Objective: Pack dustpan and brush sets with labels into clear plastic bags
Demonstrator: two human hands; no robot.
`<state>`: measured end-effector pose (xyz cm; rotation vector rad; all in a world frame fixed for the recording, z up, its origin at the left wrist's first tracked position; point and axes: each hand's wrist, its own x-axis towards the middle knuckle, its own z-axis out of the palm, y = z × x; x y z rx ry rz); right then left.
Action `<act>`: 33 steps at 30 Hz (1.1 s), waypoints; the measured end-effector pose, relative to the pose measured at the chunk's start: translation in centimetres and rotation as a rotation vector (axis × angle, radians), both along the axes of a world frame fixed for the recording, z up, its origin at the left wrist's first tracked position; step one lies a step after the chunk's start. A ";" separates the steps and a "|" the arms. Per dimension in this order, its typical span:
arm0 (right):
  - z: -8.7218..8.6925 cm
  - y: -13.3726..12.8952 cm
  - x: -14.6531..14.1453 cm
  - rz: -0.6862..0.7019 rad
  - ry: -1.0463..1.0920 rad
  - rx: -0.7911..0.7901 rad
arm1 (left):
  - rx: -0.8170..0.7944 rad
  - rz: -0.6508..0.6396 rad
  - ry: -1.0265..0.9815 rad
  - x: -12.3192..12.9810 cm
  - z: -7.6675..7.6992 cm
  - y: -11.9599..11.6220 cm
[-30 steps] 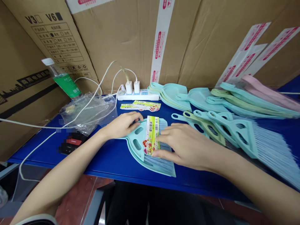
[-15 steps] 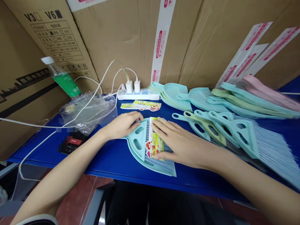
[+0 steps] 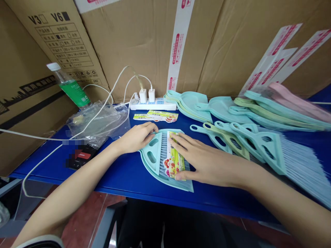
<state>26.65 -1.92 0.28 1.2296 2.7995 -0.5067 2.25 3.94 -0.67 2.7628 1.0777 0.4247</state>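
In the head view, a blue brush lies on a matching dustpan, near the middle of the front edge of the desk. A printed card lies across its bristles.

The left hand is at the handle end, its fingers curled and close together; what they close on is hidden, so I cannot tell how firmly they grip. The right hand lies on the card, fingers spread and thumb apart at its lower corner.

Behind them, loose cards lie just in front of a power strip, near the desk's back edge. Toward the right edge, other dustpans overlap behind a row of brushes. Toward the back left corner, a bottle leans beside clear plastic bags. Cardboard boxes stand along the back.
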 end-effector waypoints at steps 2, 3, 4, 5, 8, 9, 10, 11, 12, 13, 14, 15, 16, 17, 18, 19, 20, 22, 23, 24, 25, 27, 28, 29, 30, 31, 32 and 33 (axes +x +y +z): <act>0.0 0.0 0.1 -0.001 -0.001 -0.024 | 0.001 -0.002 -0.003 0.0 -0.1 0.1; -0.1 0.1 0.1 0.003 0.004 -0.031 | 0.002 -0.003 -0.004 0.0 -0.1 0.1; -0.1 0.1 0.1 0.008 0.014 -0.034 | 0.003 -0.003 -0.003 0.0 -0.2 0.2; -0.1 0.1 0.1 0.012 0.026 -0.034 | 0.004 -0.002 -0.002 0.0 -0.2 0.2; 0.1 0.0 0.1 0.011 0.037 -0.029 | 0.008 0.003 0.006 0.0 -0.3 0.2; 0.1 0.0 0.0 0.002 0.027 -0.022 | 0.007 0.008 0.015 0.0 -0.3 0.2; 0.2 0.0 0.0 -0.006 0.012 -0.014 | 0.005 0.015 0.026 0.0 -0.3 0.1; 0.2 0.0 -0.1 -0.011 -0.002 0.000 | 0.005 0.024 0.038 0.0 -0.3 0.1; 0.2 0.0 -0.1 -0.011 -0.012 0.016 | 0.005 0.034 0.051 0.0 -0.4 0.1; 0.2 0.1 -0.1 -0.006 -0.018 0.033 | 0.004 0.043 0.061 0.0 -0.3 0.1; 0.2 0.1 -0.2 0.003 -0.022 0.045 | 0.001 0.050 0.066 0.0 -0.3 0.1; 0.2 0.1 -0.2 0.012 -0.026 0.048 | -0.003 0.057 0.066 0.0 -0.3 0.1; 0.2 0.1 -0.2 0.015 -0.030 0.045 | -0.009 0.063 0.062 0.0 -0.3 0.1; 0.2 0.2 -0.2 0.010 -0.034 0.040 | -0.017 0.069 0.054 0.0 -0.2 0.1; 0.2 0.2 -0.1 -0.004 -0.039 0.039 | -0.025 0.075 0.045 0.1 -0.1 0.1; 0.2 0.3 -0.1 -0.030 -0.042 0.049 | -0.034 0.080 0.035 0.1 -0.1 0.1; 0.2 0.3 -0.1 -0.064 -0.038 0.071 | -0.044 0.083 0.025 0.1 0.0 0.1; 0.1 0.6 0.0 -0.132 -0.011 0.141 | -0.076 0.075 -0.003 0.2 0.0 0.1; 0.1 0.7 0.1 -0.155 0.011 0.171 | -0.096 0.066 -0.024 0.2 0.0 0.2; 0.1 0.9 0.1 -0.173 0.037 0.192 | -0.119 0.056 -0.050 0.2 -0.1 0.2; 0.1 1.1 0.1 -0.192 0.062 0.201 | -0.143 0.045 -0.082 0.2 -0.1 0.2; 0.3 1.4 0.0 -0.254 0.102 0.182 | -0.197 0.025 -0.145 0.2 -0.2 0.3; 0.5 1.5 0.0 -0.302 0.120 0.161 | -0.222 0.018 -0.172 0.1 -0.2 0.4; 0.7 1.6 0.1 -0.354 0.141 0.137 | -0.244 0.013 -0.193 0.1 -0.2 0.4; 0.9 1.7 0.2 -0.403 0.170 0.111 | -0.262 0.011 -0.212 0.0 -0.2 0.4; 0.9 1.7 0.4 -0.443 0.204 0.077 | -0.272 0.011 -0.230 0.0 -0.1 0.5; 0.9 1.8 0.7 -0.470 0.246 0.023 | -0.278 0.012 -0.249 -0.1 -0.1 0.6; 0.8 1.8 1.0 -0.487 0.297 -0.053 | -0.281 0.015 -0.271 -0.1 0.0 0.6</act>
